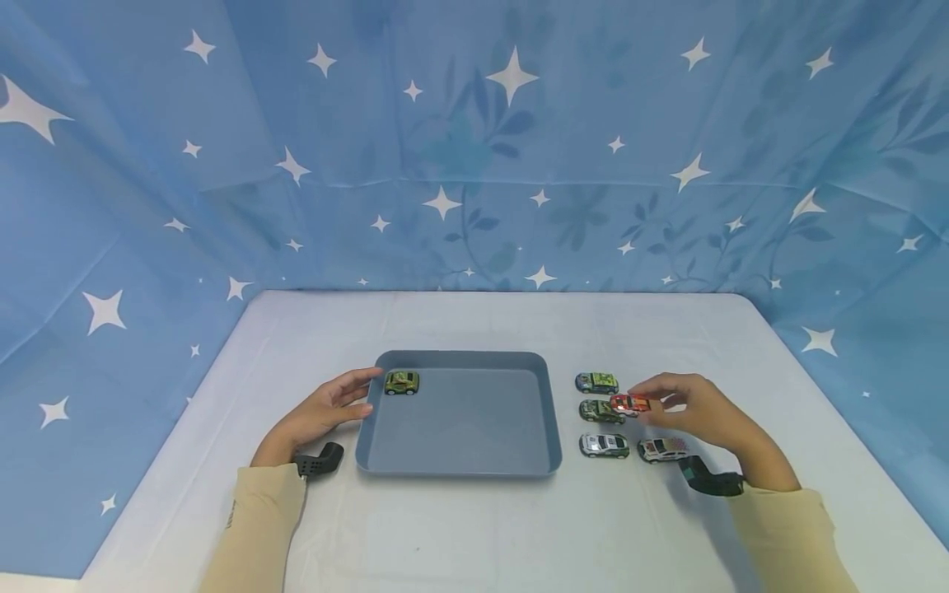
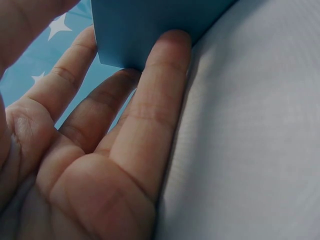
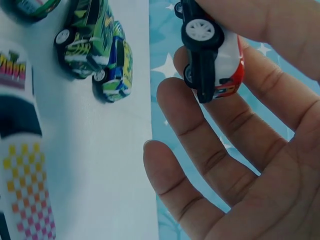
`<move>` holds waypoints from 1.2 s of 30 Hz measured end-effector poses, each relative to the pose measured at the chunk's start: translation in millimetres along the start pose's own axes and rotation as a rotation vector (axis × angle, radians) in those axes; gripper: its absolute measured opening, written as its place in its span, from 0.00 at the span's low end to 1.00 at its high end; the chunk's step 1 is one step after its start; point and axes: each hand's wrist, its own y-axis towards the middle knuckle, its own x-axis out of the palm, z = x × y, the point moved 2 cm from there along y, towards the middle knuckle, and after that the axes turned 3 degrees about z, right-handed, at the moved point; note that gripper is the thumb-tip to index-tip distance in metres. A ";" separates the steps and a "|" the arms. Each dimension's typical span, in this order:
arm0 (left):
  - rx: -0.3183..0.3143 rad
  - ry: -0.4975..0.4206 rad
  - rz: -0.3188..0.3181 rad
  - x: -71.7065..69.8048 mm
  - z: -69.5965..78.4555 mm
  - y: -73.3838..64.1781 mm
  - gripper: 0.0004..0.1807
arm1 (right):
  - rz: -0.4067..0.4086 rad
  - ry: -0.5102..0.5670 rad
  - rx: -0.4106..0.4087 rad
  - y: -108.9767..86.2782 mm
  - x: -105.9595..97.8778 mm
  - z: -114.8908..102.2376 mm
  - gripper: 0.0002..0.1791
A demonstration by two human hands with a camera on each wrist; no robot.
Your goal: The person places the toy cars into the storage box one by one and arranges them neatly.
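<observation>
Head view: the red car [image 1: 627, 403] – long axis roughly left to right – is held up, its right end pinched by the right hand [image 1: 689, 405] (the nearer one); leftward lies the tray [image 1: 467, 424], left hand [image 1: 326, 409] touching its far side, fingers apart.

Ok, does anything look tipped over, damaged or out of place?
Nothing stands out. The tray lies flat, the green car stands on its wheels inside it, the four cars on the table look upright, and the right hand holds the red car. Small scratches would be too fine to tell.
</observation>
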 end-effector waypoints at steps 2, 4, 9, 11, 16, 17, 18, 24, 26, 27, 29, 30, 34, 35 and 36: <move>-0.001 0.000 0.000 0.3 -0.6 0.0 0.40 | 0.005 0.001 -0.012 0.5 1.2 -1.6 0.16; -0.002 -0.001 0.000 0.5 -1.4 -0.3 0.40 | 0.010 0.003 -0.025 1.2 2.5 -3.2 0.16; 0.000 -0.002 -0.003 1.2 -2.9 -1.1 0.40 | 0.030 0.015 -0.049 3.7 6.6 -8.3 0.16; 0.002 -0.002 -0.005 1.4 -2.9 -1.5 0.40 | 0.036 0.015 -0.064 4.8 8.5 -10.1 0.16; 0.005 0.002 -0.011 1.2 -3.1 -2.2 0.40 | 0.035 0.025 -0.090 7.0 14.8 -12.9 0.16; 0.005 0.006 -0.012 1.1 -3.2 -2.1 0.40 | 0.034 0.029 -0.088 7.3 16.0 -13.3 0.16; 0.005 0.008 -0.013 0.9 -3.3 -1.9 0.40 | 0.034 0.035 -0.083 7.5 17.4 -13.6 0.16; 0.002 0.004 -0.011 0.8 -3.0 -0.8 0.40 | 0.026 0.057 -0.072 10.6 23.2 -17.1 0.16; 0.003 0.000 -0.013 1.1 -2.7 -0.7 0.40 | 0.022 0.066 -0.082 12.1 24.6 -18.7 0.16; 0.003 -0.002 -0.013 1.2 -2.6 -0.8 0.40 | 0.020 0.070 -0.087 12.9 25.2 -19.7 0.16; 0.004 -0.003 -0.013 1.4 -2.2 -1.0 0.40 | 0.015 0.073 -0.092 14.6 26.3 -21.7 0.16; 0.005 -0.003 -0.014 1.5 -1.8 -1.1 0.40 | 0.012 0.075 -0.094 15.6 26.8 -23.1 0.16; 0.008 -0.005 -0.009 1.0 0.5 -1.3 0.40 | -0.009 0.090 -0.085 20.2 28.7 -29.2 0.17; 0.009 -0.007 -0.007 0.7 1.1 -1.3 0.40 | -0.015 0.098 -0.081 21.4 29.3 -30.5 0.17; 0.008 -0.006 -0.005 0.4 1.7 -1.2 0.40 | -0.019 0.104 -0.079 22.5 29.9 -31.8 0.17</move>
